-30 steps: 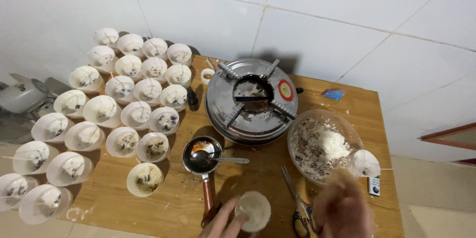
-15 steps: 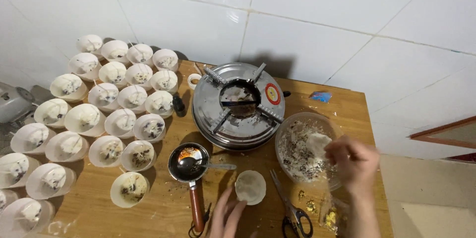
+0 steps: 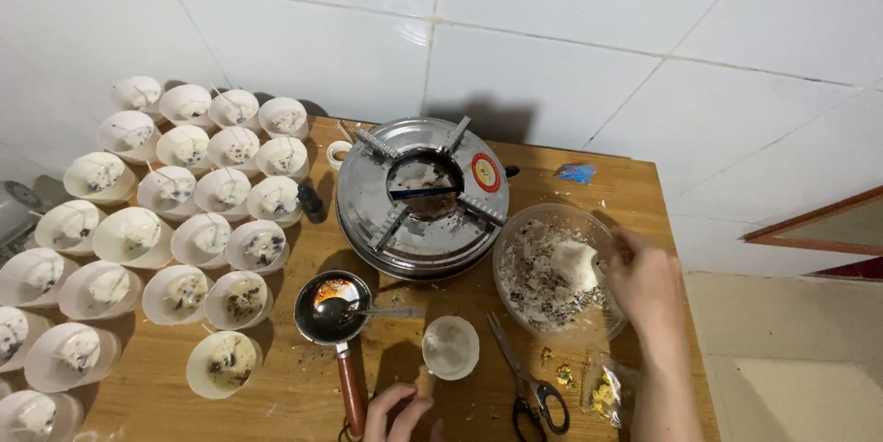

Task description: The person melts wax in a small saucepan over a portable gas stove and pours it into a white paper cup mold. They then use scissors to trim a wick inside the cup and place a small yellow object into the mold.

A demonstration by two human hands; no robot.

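We look down on a wooden table (image 3: 166, 405) set against a white tiled wall (image 3: 552, 28). Our right hand (image 3: 644, 281) reaches into a clear glass bowl (image 3: 515, 249) at the right of the table, fingers curled around a white lump (image 3: 575, 263) resting on a speckled brown and white mix. The fingertips are hidden behind the lump, so we cannot say how firmly they grip it.

Our left hand (image 3: 400, 414) is cut off by the near edge of the picture. Its fingers are loosely bent and seem to pinch a small pale piece (image 3: 424, 382), too small to identify, just near of a small white cup (image 3: 451, 347) that stands near the middle of the table's near side.

Left of the cup sits a small metal ladle pan (image 3: 332, 307) with a reddish wooden handle, holding dark liquid and a spoon (image 3: 368, 312). Scissors (image 3: 524, 382) lie right of the cup, next to a crumpled clear wrapper with yellow bits (image 3: 602, 396). A round steel stove (image 3: 421, 194) stands at the far middle. A small blue scrap (image 3: 575, 172) lies far right of it.

The left half of the table is crowded with rows of white cups (image 3: 175, 221), each holding pale filling with dark flecks; the leftmost are cut off by the frame.
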